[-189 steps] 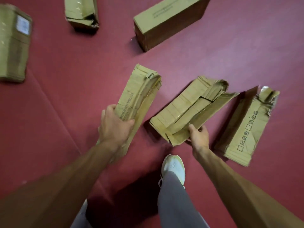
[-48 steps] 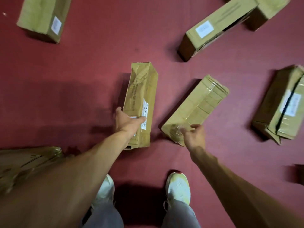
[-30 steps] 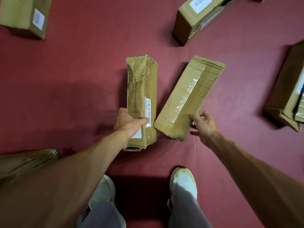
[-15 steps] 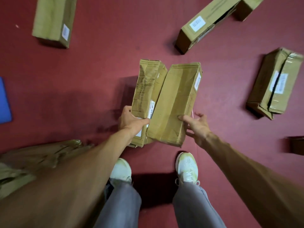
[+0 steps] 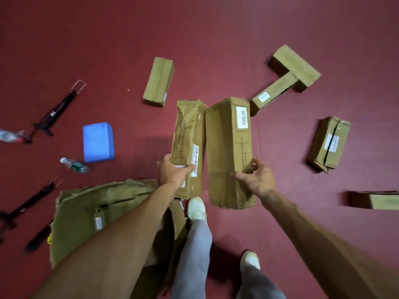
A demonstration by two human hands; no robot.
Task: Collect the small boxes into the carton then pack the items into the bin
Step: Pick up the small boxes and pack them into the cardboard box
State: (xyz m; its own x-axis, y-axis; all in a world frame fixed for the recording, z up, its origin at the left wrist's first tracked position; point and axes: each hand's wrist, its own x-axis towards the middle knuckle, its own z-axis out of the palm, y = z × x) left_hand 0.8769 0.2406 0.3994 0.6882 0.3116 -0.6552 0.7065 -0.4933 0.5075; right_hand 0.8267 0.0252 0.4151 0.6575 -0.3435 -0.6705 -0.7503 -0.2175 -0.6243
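A dark red carpeted floor (image 5: 216,39) is filling the view from above, with brown cardboard boxes scattered across it. At the centre, the person's left hand (image 5: 172,173) is gripping a long crumpled box (image 5: 187,137), thumb across its labelled top and fingers wrapping its left side. The right hand (image 5: 257,180) is holding a second, wider box (image 5: 228,152), thumb pressing the top face and fingers curling around its right edge. The two boxes are being held side by side, nearly touching. A large open carton (image 5: 90,212) with torn flaps is sitting at about seven o'clock, partly hidden beneath the left forearm. More boxes are lying on the floor: one (image 5: 158,82) at eleven o'clock, two touching in an L shape (image 5: 295,66) at one o'clock, a taped one (image 5: 329,144) at three o'clock, and one (image 5: 375,200) at four o'clock by the frame edge. A blue foam block (image 5: 98,142) and a small plastic bottle (image 5: 74,166) are resting at nine o'clock. White shoes (image 5: 196,208) and grey trousers are showing at six o'clock.
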